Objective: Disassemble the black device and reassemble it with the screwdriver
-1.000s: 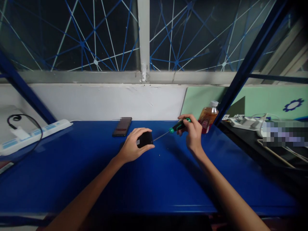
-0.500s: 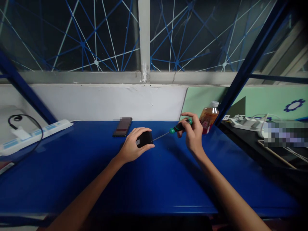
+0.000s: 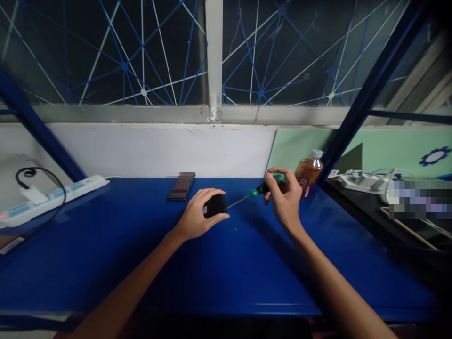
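Note:
My left hand (image 3: 196,217) is closed around a small black box-shaped device (image 3: 216,207), thumb along its near side and fingers over the far side. What kind of device it is I cannot make out. In my right hand (image 3: 285,197) is a screwdriver (image 3: 260,189) with a black and green handle, pinched between thumb and fingers. Its thin metal shaft slants down to the left, and the tip meets the right end of the black device. A tiny pale speck (image 3: 236,229) lies on the blue table (image 3: 226,273) just in front.
A dark smartphone (image 3: 181,187) lies behind my left hand. Beyond my right hand stands a bottle (image 3: 310,172) of amber drink with a white cap. A white power strip (image 3: 70,192) with a plugged-in black cable is at left; more cables and plugs (image 3: 365,181) crowd the right side.
My right thumb and fingers have shifted their grip on the screwdriver handle. The tip stays at the device's end, and the whole view has moved slightly.

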`<state>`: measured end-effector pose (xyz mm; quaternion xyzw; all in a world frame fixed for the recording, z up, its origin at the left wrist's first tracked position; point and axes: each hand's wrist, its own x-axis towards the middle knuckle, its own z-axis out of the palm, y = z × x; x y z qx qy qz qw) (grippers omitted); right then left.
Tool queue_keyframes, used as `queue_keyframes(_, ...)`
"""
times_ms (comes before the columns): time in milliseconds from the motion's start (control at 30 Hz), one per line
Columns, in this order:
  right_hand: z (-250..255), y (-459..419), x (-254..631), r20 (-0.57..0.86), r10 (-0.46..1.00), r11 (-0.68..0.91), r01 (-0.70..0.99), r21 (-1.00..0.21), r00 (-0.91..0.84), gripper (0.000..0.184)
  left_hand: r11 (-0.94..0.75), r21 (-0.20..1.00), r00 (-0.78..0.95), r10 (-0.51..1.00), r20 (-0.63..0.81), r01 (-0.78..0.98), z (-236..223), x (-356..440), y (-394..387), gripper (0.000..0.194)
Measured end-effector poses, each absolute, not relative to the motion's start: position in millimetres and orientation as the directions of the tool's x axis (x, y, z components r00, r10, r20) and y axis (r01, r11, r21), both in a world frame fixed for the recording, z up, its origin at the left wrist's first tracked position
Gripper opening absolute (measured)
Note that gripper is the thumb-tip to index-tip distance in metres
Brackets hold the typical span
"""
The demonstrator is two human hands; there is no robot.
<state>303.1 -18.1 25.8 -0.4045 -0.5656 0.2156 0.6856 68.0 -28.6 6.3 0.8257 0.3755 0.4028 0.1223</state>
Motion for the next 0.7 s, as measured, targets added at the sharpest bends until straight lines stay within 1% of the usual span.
queue_keyframes(67, 26.2, -18.1, 303.2, 0.599, 0.757, 0.572, 0.178, -0.801, 0.260, 0.023, -0.688, 0.505, 0.395, 0.719, 0.572, 0.521, 6.6, 68.2, -28.8, 0.044)
queue_keyframes(200, 25.0, -15.8, 304.4, 0.587, 0.790, 0.584, 0.072, -0.808, 0.176, 0.022, -0.689, 0.502, 0.395, 0.718, 0.574, 0.523, 6.9, 68.5, -29.0, 0.044)
queue_keyframes(267, 25.5, -16.3, 304.0, 0.598, 0.784, 0.599, 0.051, -0.799, 0.167, 0.021, -0.690, 0.502, 0.392, 0.716, 0.578, 0.521, 6.8, 68.7, -29.0, 0.044)
queue_keyframes(400, 28.5, -20.8, 301.6, 0.609, 0.755, 0.588, 0.160, -0.793, 0.243, 0.023, -0.695, 0.502, 0.390, 0.712, 0.585, 0.515, 6.4, 68.9, -28.8, 0.044)
queue_keyframes(467, 28.1, -21.3, 301.5, 0.602, 0.760, 0.569, 0.197, -0.798, 0.245, 0.026, -0.692, 0.503, 0.390, 0.714, 0.581, 0.518, 6.3, 68.9, -28.8, 0.044)
queue_keyframes(633, 21.7, -15.9, 303.9, 0.588, 0.793, 0.584, 0.077, -0.808, 0.159, 0.026, -0.688, 0.495, 0.393, 0.717, 0.575, 0.531, 6.5, 68.2, -28.6, 0.044)
queue_keyframes(700, 21.1, -15.5, 303.8, 0.597, 0.785, 0.592, 0.086, -0.801, 0.166, 0.026, -0.688, 0.493, 0.393, 0.717, 0.575, 0.533, 6.3, 67.9, -28.4, 0.044)
